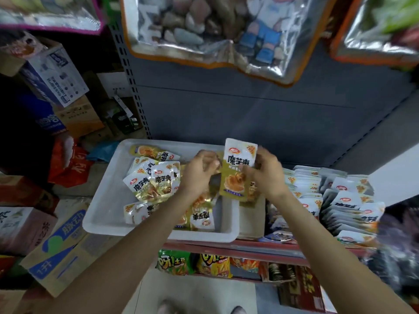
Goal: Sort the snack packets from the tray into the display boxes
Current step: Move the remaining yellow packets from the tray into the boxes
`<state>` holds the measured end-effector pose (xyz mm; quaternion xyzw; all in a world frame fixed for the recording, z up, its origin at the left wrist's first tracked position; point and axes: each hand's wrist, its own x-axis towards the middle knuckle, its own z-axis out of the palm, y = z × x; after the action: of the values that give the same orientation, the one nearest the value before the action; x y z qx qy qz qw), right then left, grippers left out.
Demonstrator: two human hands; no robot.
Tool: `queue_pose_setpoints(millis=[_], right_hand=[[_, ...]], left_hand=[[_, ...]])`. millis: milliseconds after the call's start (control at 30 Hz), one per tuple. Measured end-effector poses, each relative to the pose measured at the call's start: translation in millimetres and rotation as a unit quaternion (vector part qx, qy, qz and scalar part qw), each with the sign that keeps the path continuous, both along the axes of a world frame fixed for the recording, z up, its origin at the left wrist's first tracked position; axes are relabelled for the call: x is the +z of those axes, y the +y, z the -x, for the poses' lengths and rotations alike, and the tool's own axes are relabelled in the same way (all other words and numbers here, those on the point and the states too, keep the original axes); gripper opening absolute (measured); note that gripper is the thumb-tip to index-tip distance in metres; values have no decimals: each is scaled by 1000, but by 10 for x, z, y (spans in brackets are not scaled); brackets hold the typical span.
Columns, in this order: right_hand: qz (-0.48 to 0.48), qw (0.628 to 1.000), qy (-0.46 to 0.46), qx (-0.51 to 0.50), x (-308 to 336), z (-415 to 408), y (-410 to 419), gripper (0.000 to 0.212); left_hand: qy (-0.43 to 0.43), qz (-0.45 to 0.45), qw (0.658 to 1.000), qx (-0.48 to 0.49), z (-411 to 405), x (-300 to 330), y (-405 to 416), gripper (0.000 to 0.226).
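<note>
Far left, stacked cardboard cartons (56,243) and a red bag (68,162) sit on the floor beside the shelf unit. Next over, white plastic tray (102,214) rests on the shelf (226,247), overhanging its red front edge a bit. Loose snack packets (154,180) lie heaped in the tray's left and middle, white-and-gold, some face up, some flipped. Left hand (199,171) hovers over the tray's right part, fingers curled round what looks like a dark-backed packet; motion blur, so cannot tell exactly what it grips. Just right of it, right hand (265,173) pinches one held packet (238,168) upright, thumb on its printed face, packet raised above the tray's right rim and apart from the heap. More packets sit under both hands, partly hidden. Further right on the same shelf, display boxes (349,207) hold rows of the same packets standing on edge, tightly packed; box walls mostly hidden by contents. Below the shelf, green and yellow chip bags (195,264) stand on the lower level. Overhead, big clear bags (215,30) with orange trim hang against the grey back panel (249,109).
</note>
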<state>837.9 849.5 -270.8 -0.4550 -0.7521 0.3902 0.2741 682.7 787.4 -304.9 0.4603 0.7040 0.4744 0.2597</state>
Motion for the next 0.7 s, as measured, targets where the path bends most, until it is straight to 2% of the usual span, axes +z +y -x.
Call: queue_pose_setpoints(millis=[67,133,233,333,500,600,700], right_hand=[[-13,1000,5,-24,56,-168,90,42],[-35,999,-1,-23,90,-311,141,56],[-61,998,-24,-5,76,-442,193,55],[-78,995,-61,16,7,-469,211,46],[-125,987,-85,60,-10,-378,222,35],[-134,985,-81,68,-21,-341,215,27],[-123,984,-117,61,-112,-345,232,18]], left_hand=[[8,91,994,-60,-118,-132,48,41],[32,186,974,-126,-203,-308,106,66],[24,249,949,-193,-283,-467,178,98],[-26,254,949,-187,-362,-440,200,101],[-48,273,946,-166,-377,-456,198,101],[-62,273,946,-162,-392,-419,177,100],[-76,276,945,-159,-404,-412,180,100]])
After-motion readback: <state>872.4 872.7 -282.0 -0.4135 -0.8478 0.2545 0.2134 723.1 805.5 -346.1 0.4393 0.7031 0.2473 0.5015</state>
